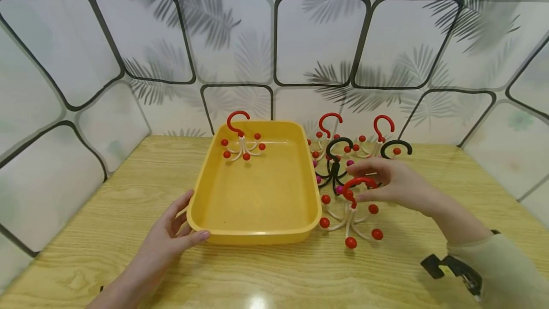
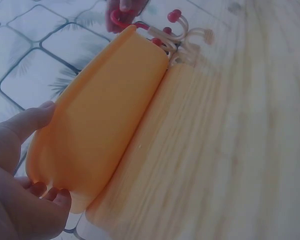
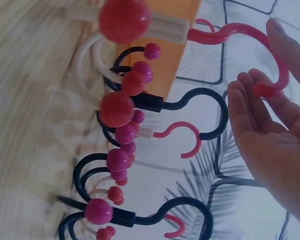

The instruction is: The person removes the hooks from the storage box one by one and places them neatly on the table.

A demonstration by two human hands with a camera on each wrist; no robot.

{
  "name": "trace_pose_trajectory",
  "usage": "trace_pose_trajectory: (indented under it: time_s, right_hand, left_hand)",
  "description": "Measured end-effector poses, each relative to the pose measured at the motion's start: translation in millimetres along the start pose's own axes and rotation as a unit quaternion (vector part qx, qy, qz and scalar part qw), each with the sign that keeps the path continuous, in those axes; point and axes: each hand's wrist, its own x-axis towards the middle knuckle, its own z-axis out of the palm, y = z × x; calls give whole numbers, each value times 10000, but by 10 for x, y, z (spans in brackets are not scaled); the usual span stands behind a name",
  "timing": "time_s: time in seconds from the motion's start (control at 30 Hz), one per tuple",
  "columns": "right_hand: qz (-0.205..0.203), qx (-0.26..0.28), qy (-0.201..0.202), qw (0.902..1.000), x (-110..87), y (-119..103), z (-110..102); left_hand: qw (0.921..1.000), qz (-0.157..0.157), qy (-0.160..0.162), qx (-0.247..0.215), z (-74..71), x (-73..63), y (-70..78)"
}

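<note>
My left hand [image 1: 165,237] grips the near left corner of a yellow tray [image 1: 255,238], thumb on the front rim and fingers bent against the side. To the tray's right, my right hand [image 1: 392,182] surrounds the red hook of a multi-arm hanger [image 1: 352,211], which has curved white arms tipped with red balls. In the right wrist view the hook [image 3: 282,65] lies between my straight thumb and loosely bent fingers. The hanger is upright, close to the tray's near right corner. Inside the tray, toward the back left, stands a similar red-hooked hanger [image 1: 242,146].
Behind my right hand stand several more hangers: a black one with magenta balls [image 1: 335,170], another black hook [image 1: 396,143], and red-hooked ones [image 1: 379,130] farther back. A patterned wall [image 1: 317,42] borders the wooden table [image 1: 240,280] at the back and sides.
</note>
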Motion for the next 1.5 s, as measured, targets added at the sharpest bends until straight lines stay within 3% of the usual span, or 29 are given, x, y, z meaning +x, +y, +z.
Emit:
trace_pose_trajectory:
  time_s: [0.3, 0.6, 0.73, 1.0, 1.5]
  right_hand:
    - [-176, -56, 82, 9998, 53, -199, -16]
    - [-240, -559, 400, 9973, 157, -426, 2]
    - [-461, -494, 402, 9969, 228, -571, 52]
    - [-1047, -515, 335, 9926, 470, -838, 245]
    - [-1303, -666, -32, 9892, 1101, -1366, 601]
  left_hand:
    - [10000, -1, -26, 7, -7, 15, -11]
    - [10000, 62, -5, 38, -9, 6, -18]
    - [10000, 30, 8, 23, -10, 3, -13]
    - [10000, 13, -21, 80, -15, 3, -29]
    - [9999, -131, 44, 36, -9, 9, -17]
